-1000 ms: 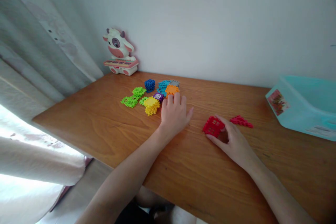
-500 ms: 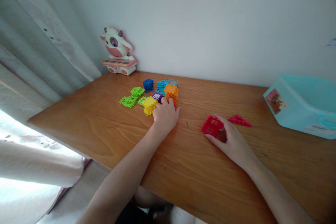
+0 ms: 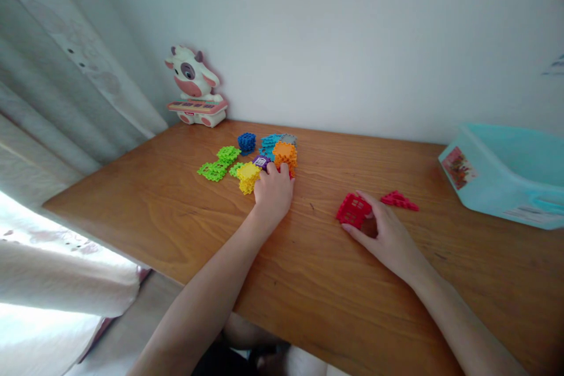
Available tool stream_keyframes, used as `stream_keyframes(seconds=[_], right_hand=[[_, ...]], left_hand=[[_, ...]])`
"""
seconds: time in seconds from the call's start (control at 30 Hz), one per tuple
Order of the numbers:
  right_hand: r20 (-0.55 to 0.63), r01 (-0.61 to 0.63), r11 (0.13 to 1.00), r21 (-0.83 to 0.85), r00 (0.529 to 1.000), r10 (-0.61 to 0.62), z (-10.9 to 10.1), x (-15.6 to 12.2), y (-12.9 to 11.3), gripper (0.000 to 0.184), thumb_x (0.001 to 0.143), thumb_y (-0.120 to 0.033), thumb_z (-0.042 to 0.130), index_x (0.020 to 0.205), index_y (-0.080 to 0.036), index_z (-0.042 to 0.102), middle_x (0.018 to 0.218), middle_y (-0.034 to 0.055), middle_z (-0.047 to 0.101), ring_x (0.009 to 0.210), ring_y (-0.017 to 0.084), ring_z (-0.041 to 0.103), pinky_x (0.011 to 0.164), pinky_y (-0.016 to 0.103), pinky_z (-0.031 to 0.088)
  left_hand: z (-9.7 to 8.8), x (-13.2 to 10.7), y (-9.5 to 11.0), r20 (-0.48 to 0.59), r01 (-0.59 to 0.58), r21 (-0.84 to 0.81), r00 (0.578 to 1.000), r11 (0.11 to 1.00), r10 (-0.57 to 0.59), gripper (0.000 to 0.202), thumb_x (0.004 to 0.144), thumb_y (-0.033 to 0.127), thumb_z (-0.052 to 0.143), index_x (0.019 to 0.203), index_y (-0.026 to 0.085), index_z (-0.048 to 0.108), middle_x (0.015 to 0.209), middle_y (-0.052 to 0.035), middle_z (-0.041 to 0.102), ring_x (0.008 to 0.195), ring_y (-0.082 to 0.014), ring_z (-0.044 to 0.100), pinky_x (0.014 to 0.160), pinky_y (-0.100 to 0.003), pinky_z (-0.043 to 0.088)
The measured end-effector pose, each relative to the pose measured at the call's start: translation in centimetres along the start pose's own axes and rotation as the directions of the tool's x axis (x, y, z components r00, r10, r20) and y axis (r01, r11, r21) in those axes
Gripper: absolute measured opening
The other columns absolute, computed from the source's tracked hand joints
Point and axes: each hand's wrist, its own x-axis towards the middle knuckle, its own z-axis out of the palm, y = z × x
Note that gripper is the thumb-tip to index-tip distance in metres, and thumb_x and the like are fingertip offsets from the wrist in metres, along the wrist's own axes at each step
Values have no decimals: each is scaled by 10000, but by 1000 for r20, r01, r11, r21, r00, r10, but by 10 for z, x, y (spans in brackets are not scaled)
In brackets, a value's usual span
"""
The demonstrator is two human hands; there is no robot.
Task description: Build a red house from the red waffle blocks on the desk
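One red, windowed, square plastic piece [image 3: 352, 210] is gripped by the right hand [image 3: 388, 239]; left of it, open wooden tabletop [image 3: 317, 241], edged in front, separates the left hand [image 3: 274, 189], curled beside stacked yellow plastic pieces [image 3: 249, 176], grip unclear, shifted leftward since a second ago.

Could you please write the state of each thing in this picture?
Red square: held
Red triangle: lying on table
Right hand: gripping red square
Left hand: curled, grip unclear
Yellow blocks: stacked
Orange blocks: stacked
Dark-blue blocks: stacked
Green blocks: partly piled
Purple block: partly hidden
Toy cow: upright
Box: open
Curtain: hanging
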Motion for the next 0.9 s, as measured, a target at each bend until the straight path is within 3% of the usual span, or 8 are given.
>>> stream_keyframes(seconds=[0.1, 0.17, 0.3, 0.4, 0.53, 0.63, 0.8, 0.9], right_hand=[[6, -4, 1000, -2, 1000, 4, -1, 0, -2, 676, 920, -537, 650, 1482, -232, 430, 1430, 176, 616, 1262, 360, 637, 1059, 590, 516], [8, -8, 1000, 0, 1000, 8, -1, 0, -2, 676, 920, -541, 649, 1484, -239, 429, 1429, 171, 619, 1261, 359, 639, 1054, 591, 520], [-7, -10, 1000, -8, 1000, 10, 0, 0, 0, 682, 915, -554, 647, 1486, -249, 435, 1432, 167, 620, 1266, 369, 634, 1054, 599, 514], [-10, -21, 1000, -4, 1000, 21, 0, 0, 2, 679, 919, -559, 638, 1481, -233, 441, 1418, 176, 626, 1262, 370, 635, 1053, 591, 515], [-4, -21, 1000, -6, 1000, 21, 0, 0, 3, 686, 921, -559, 631, 1478, -209, 439, 1421, 191, 620, 1259, 370, 633, 1059, 594, 508], [-3, -19, 1000, -9, 1000, 19, 0, 0, 3, 685, 920, -559, 633, 1476, -208, 442, 1414, 189, 624, 1256, 369, 634, 1053, 594, 513], [-6, -21, 1000, -9, 1000, 21, 0, 1, 3, 685, 917, -557, 641, 1482, -228, 437, 1420, 184, 621, 1256, 371, 634, 1044, 605, 517], [-7, -17, 1000, -9, 1000, 17, -1, 0, 2, 683, 920, -545, 643, 1489, -233, 431, 1429, 184, 616, 1265, 372, 629, 1050, 611, 511]], left_hand=[[-6, -2, 1, -60, -39, -9, 997, 999, 39, 311, 1025, 377, 518, 1223, 143, 574, 1197, -190, 618, 1049, -331, 683, 788, -394, 594], [-8, -4, 3, -99, -144, -17, 985, 989, 142, 310, 1034, 382, 504, 1225, 147, 569, 1196, -187, 616, 1055, -331, 676, 819, -411, 582], [-1, -10, 12, -109, -448, -63, 892, 892, 440, 343, 1042, 436, 488, 1249, 169, 548, 1201, -151, 611, 1058, -289, 664, 863, -384, 560], [14, -14, 20, -70, -556, -90, 831, 826, 552, 349, 1021, 441, 538, 1230, 161, 556, 1177, -135, 618, 1043, -275, 662, 846, -363, 558], [33, -14, 24, -50, -619, -89, 786, 781, 617, 377, 1009, 466, 554, 1242, 171, 573, 1159, -132, 632, 1057, -284, 651, 849, -372, 547], [37, -12, 22, -70, -623, -108, 782, 775, 619, 437, 1002, 497, 558, 1287, 166, 565, 1178, -135, 646, 1109, -296, 631, 895, -387, 530], [25, -13, 18, -167, -588, -153, 808, 794, 566, 842, 880, 810, 474, 1390, 141, 514, 1258, -168, 630, 1168, -341, 593, 948, -449, 501], [11, -13, 14, -184, -517, -162, 853, 841, 488, 657, 1004, 700, 320, 1208, 149, 614, 1167, -148, 655, 1112, -320, 611, 919, -434, 500]])
